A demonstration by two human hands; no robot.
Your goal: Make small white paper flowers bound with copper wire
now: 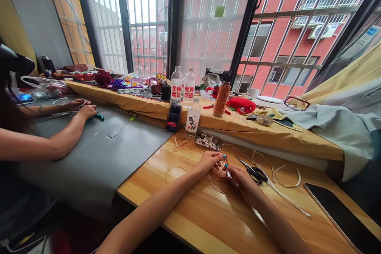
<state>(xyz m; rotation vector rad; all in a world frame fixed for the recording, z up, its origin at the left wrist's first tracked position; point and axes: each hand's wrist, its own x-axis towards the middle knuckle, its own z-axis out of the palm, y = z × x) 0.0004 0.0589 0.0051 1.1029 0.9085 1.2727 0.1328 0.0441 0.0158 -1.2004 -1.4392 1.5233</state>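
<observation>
Head view: left hand (212,161) and right hand (239,177) meet over the pale wooden worktop (214,222), each grip pinched on a fine coppery-brown thread (214,187). I'd judge it feather-light, springy, easily kinked; best nipped between fingertips.

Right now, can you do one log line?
left hand, right hand: close together | held: too small to tell | beside right hand: black-handled scissors | beyond: clear plastic tray of small beads
</observation>
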